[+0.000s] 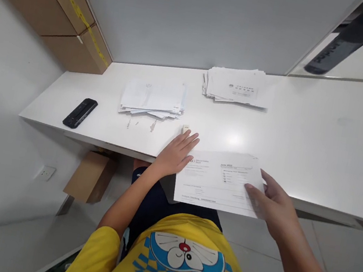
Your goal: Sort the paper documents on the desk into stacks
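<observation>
A printed sheet of paper (218, 183), bearing a "June 2022" heading and small text blocks, overhangs the front edge of the white table. My right hand (272, 205) pinches it at its right side, thumb on top and fingers partly hidden. At the sheet's left edge, my left hand (177, 153) lies with fingers stretched out, its thumb close to the paper. Just beyond those fingertips is a small pale yellow item (186, 128), partly covered and too small to name. Farther back lie one stack of papers (153, 97) and another paper stack (234, 87).
A black phone-like device (80, 113) lies on the white table (321, 144) at the left. Cardboard boxes (77, 13) with yellow tape stand in the back left corner. Below the table is another cardboard box (90, 177). A grey panel (200, 19) rises behind the table.
</observation>
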`<state>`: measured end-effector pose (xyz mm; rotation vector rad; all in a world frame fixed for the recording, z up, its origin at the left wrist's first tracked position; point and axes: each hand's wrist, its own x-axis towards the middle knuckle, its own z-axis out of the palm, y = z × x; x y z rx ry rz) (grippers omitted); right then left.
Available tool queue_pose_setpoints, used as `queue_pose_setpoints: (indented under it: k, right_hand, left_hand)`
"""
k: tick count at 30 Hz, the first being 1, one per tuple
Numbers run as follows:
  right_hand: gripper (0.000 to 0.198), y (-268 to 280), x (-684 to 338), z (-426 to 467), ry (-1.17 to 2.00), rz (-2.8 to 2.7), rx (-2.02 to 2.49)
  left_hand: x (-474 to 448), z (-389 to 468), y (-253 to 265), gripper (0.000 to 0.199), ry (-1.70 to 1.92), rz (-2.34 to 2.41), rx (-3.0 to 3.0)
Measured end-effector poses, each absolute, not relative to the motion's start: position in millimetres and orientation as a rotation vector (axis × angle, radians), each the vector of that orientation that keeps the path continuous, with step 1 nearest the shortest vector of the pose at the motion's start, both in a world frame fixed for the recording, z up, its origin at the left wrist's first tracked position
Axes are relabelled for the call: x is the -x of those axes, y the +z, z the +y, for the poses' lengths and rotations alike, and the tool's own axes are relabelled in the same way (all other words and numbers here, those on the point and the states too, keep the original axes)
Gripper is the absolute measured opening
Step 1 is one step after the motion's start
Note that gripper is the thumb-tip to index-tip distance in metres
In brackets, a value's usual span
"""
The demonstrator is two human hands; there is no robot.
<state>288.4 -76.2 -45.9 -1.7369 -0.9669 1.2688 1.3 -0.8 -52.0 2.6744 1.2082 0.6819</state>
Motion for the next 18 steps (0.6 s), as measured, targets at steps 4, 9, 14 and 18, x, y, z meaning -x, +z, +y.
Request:
queue_pose_setpoints:
  k: [4,9,14,18]
  right_hand:
    - [0.065,-45,-283,-80,1.264,-0.956,1.739]
    - [0.059,-46,-280,-78,1.296,-0.895,1.729]
    - [0.051,-40,-275,-76,1.303,-0.827,1.708]
    - [0.045,-30,-274,-77,1.432,-0.795,1.639]
  left_hand:
    - [-5,-6,-54,0.046,0.689,1.278,-2.641]
    - [-3,-7,-49,0.043,0.749,1.210,-2.579]
    - [3,-2,-47,0.048,0.863,1.208,-2.492]
    - [1,-1,-51,0.053,0.843,1.250,-2.564]
